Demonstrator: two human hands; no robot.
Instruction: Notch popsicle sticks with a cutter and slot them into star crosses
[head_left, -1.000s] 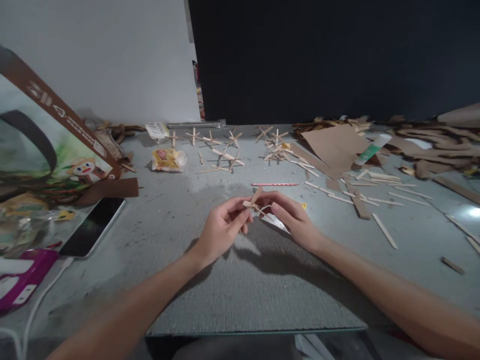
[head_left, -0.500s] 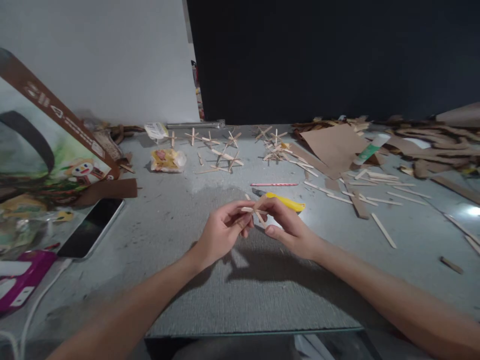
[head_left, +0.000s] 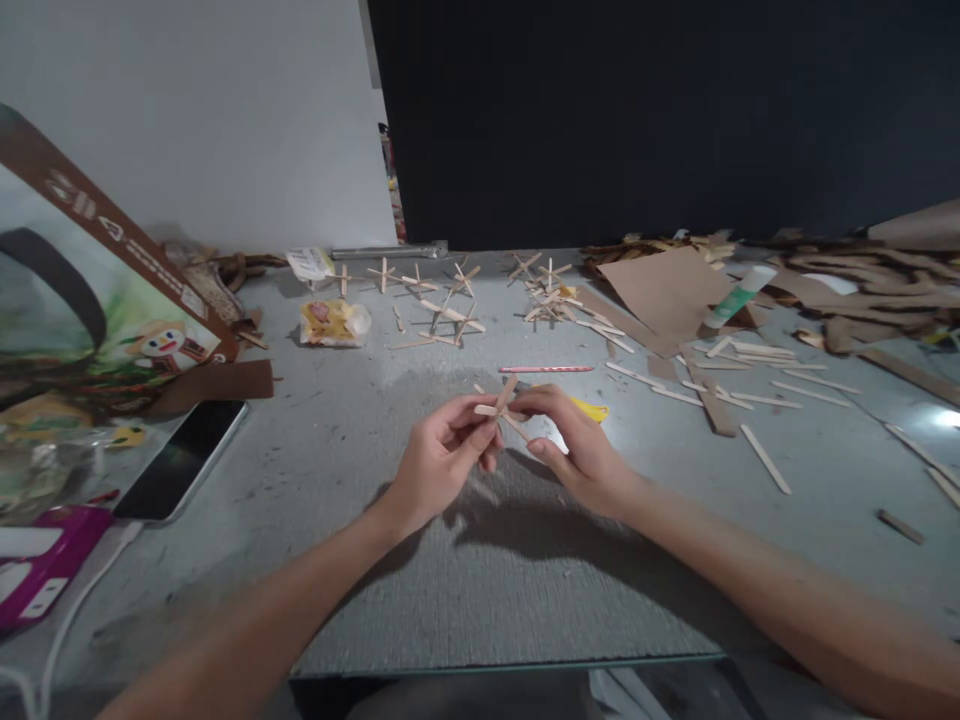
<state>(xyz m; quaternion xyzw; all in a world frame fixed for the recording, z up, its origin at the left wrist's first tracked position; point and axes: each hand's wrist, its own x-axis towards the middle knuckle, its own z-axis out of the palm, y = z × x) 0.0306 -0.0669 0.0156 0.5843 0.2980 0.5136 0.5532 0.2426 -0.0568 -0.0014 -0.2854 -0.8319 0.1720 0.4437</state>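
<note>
Above the tabletop, a small star of crossed wooden craft sticks (head_left: 508,392) is pinched between the thumb and fingers of my left hand (head_left: 435,455). My right hand (head_left: 581,450) curls round the star's other side, its fingertips at the sticks and its thumb by the end of a lower one. Partly hidden behind my right fingers lies a yellow utility knife (head_left: 592,409). Just beyond it is a pink pencil (head_left: 546,369). More crossed-stick pieces (head_left: 457,320) stand farther back, with a heap of them (head_left: 551,300) to the right.
Loose craft sticks (head_left: 765,458), cardboard (head_left: 660,295) and a glue stick (head_left: 741,297) are on the right. A phone (head_left: 182,460), a purple device (head_left: 56,560) with a white cable and a printed bag (head_left: 112,250) occupy the left. A yellow packet (head_left: 334,323) lies toward the back.
The star has turned slightly in my fingers and shifted a little left. My right hand has moved slightly, now covering more of the knife.
</note>
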